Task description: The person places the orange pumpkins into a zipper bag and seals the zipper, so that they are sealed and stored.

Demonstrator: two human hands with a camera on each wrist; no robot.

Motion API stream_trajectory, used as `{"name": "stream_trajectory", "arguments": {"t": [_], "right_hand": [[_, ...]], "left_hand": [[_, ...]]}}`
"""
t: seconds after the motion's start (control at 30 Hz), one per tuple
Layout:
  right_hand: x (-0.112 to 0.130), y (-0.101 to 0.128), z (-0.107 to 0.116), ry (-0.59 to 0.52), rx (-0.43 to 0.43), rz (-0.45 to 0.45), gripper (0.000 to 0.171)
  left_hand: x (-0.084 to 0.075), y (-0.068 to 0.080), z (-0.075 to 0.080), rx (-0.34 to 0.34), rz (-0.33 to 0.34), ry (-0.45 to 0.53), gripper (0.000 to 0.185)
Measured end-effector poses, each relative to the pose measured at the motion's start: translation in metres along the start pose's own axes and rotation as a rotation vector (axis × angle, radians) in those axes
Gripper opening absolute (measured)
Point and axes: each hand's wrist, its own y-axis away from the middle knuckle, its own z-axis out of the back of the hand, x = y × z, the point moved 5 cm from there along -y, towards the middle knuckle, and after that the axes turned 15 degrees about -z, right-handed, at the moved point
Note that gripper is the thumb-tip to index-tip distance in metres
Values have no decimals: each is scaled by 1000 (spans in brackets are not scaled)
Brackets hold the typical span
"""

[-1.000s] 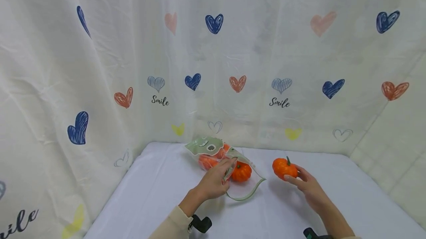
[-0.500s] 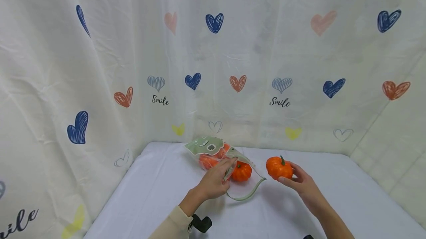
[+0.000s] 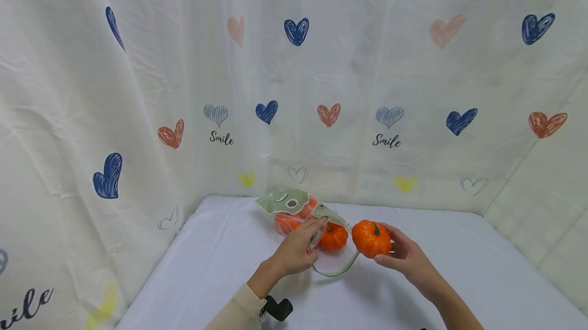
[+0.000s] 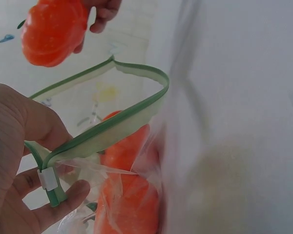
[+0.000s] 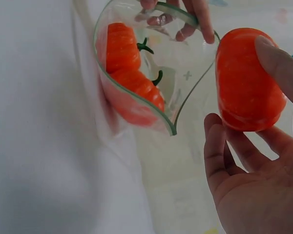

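Note:
A clear zip bag [image 3: 282, 198] with a green printed top and green rim lies on the table, its mouth spread toward the right. My left hand [image 3: 296, 251] pinches one corner of the rim, near a white slider [image 4: 48, 179]. Inside the bag are orange mini pumpkins, one pumpkin [image 3: 333, 237] close to the mouth and others deeper in. My right hand [image 3: 411, 261] grips another mini pumpkin [image 3: 371, 238] between thumb and fingers, in the air just right of the opening. In the right wrist view that held pumpkin [image 5: 249, 80] is apart from the rim.
A white cloth covers the table [image 3: 206, 268]. Behind it hangs a white curtain [image 3: 349, 74] printed with hearts and words. A black wrist-worn device [image 3: 278, 309] sits at my left wrist, below the cream sleeve [image 3: 241, 309].
My right hand has carried its pumpkin leftward, from well right of the bag to beside the bag's mouth. The left hand and the bag have stayed in place.

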Motion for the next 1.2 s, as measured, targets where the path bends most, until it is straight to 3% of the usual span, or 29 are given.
{"name": "stream_trajectory", "arguments": {"t": [0.2, 0.67, 1.0, 1.2], "right_hand": [[4, 2, -12, 10, 59, 35, 74], [10, -4, -40, 146, 142, 35, 78], [5, -13, -53, 186, 131, -23, 81], [3, -17, -56, 245, 51, -13, 82]], "left_hand": [[-2, 0, 0, -8, -25, -16, 83], [-2, 0, 1, -5, 4, 13, 84], [-2, 0, 2, -11, -6, 19, 84], [-3, -1, 3, -13, -14, 16, 83]]}}
